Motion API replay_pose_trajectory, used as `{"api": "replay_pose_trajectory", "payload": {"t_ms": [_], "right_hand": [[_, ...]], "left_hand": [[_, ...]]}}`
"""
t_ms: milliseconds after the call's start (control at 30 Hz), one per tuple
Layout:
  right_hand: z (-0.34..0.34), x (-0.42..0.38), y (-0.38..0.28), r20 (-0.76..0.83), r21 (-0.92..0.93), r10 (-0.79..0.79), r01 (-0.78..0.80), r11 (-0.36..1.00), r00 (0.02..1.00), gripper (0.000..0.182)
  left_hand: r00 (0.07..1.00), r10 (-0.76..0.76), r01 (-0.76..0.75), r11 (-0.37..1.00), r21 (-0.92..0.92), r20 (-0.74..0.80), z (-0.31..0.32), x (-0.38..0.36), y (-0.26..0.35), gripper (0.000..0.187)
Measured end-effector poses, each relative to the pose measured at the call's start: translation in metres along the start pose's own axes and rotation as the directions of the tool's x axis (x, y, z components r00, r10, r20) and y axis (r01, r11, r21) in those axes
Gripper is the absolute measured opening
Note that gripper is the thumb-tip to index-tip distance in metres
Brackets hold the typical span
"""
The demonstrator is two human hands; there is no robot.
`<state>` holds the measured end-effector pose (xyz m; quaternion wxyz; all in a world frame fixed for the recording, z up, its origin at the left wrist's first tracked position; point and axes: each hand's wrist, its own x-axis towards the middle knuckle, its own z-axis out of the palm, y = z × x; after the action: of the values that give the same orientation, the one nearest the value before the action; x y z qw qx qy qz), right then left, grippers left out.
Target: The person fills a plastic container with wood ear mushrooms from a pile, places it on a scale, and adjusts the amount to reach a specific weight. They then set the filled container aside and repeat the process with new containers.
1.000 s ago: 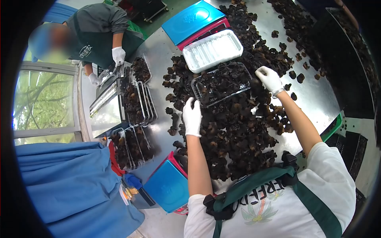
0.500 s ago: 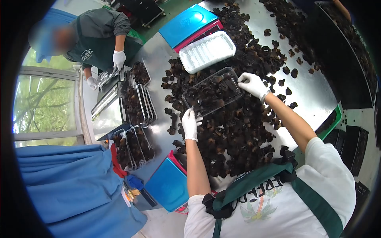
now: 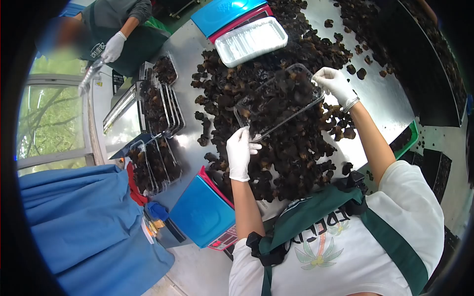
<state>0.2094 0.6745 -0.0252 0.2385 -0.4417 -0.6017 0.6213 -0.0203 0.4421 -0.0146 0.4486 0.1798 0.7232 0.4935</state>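
In white gloves, my left hand (image 3: 239,154) and my right hand (image 3: 336,89) hold a clear plastic tray (image 3: 291,117) by opposite ends. My left fingers pinch its near left corner and my right fingers grip its right end. The tray is tilted and has dark fungus pieces in it; how many is hard to tell, since more show through the plastic. Beneath it spreads a large pile of dark, frilly fungus pieces (image 3: 281,167), which look like wood ear mushrooms, on the metal table (image 3: 190,118).
A stack of clear trays (image 3: 252,42) rests on a blue-topped scale (image 3: 224,15). Another blue scale (image 3: 202,209) stands near my left elbow. Filled trays (image 3: 155,165) line the left edge. A co-worker (image 3: 118,29) stands far left, holding clear plastic. A black crate (image 3: 419,64) is at right.
The tray has moved slightly right in view, and its tilt has changed, still between both my hands. The co-worker's gloved hand has moved left and up with clear plastic. The whole view has shifted slightly.
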Motion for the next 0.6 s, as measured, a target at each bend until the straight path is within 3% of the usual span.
{"api": "replay_pose_trajectory", "payload": {"t_ms": [167, 300, 500, 600], "right_hand": [[0.014, -0.016, -0.009, -0.021, -0.002, -0.135, 0.135, 0.991, 0.991, 0.01], [0.029, -0.031, -0.013, 0.021, 0.084, -0.198, 0.196, 0.977, 0.98, 0.009], [0.065, -0.046, -0.009, 0.184, 0.132, -0.162, 0.138, 0.981, 0.97, 0.012], [0.102, -0.055, -0.005, 0.263, 0.07, -0.128, 0.113, 0.991, 0.956, 0.011]], "left_hand": [[0.997, 0.009, -0.009, 1.0, -0.003, -0.073, -0.008, -0.01, -0.008, 0.031], [0.952, 0.163, -0.152, 0.986, 0.062, -0.26, -0.019, -0.036, -0.005, 0.025], [0.898, 0.16, -0.178, 0.984, -0.005, -0.41, -0.058, -0.083, -0.014, 0.021], [0.85, 0.132, -0.156, 0.988, -0.004, -0.51, -0.081, -0.112, -0.034, 0.021]]}}
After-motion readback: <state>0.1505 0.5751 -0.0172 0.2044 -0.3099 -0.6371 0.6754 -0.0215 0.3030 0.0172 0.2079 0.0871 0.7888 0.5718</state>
